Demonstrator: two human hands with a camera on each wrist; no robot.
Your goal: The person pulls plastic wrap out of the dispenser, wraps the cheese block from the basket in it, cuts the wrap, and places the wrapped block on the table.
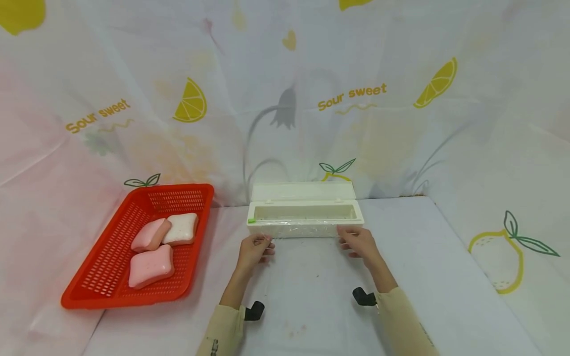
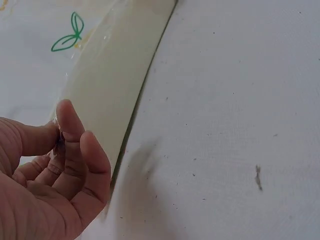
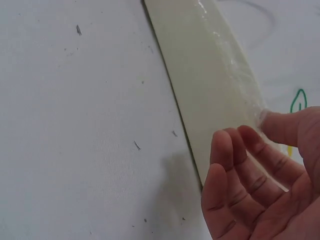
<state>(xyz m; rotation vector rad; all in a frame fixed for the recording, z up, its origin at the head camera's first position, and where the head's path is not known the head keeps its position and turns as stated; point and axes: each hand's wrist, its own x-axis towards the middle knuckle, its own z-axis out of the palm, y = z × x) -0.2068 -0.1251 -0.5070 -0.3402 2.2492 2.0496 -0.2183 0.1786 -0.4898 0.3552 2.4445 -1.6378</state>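
A long white cling film dispenser (image 1: pixel 305 230) stands against the back wall with its lid (image 1: pixel 303 191) raised. Clear cling film (image 1: pixel 298 226) hangs over its front face. At the front left corner, my left hand (image 1: pixel 254 251) pinches the film's edge between thumb and fingers; the left wrist view shows this hand (image 2: pixel 65 170) close to the box's front. My right hand (image 1: pixel 361 243) holds the film at the front right corner, thumb tip against it, as the right wrist view shows with the hand (image 3: pixel 260 185). A small green piece (image 1: pixel 251 220) sits on the rim's left end.
On the left, a red plastic basket (image 1: pixel 71 299) holds two pink sponge-like blocks (image 1: pixel 151 267) and a white one (image 1: pixel 181 229). The white tabletop (image 1: pixel 311 291) carries small dark specks. A lemon-printed cloth (image 1: pixel 378 143) hangs behind.
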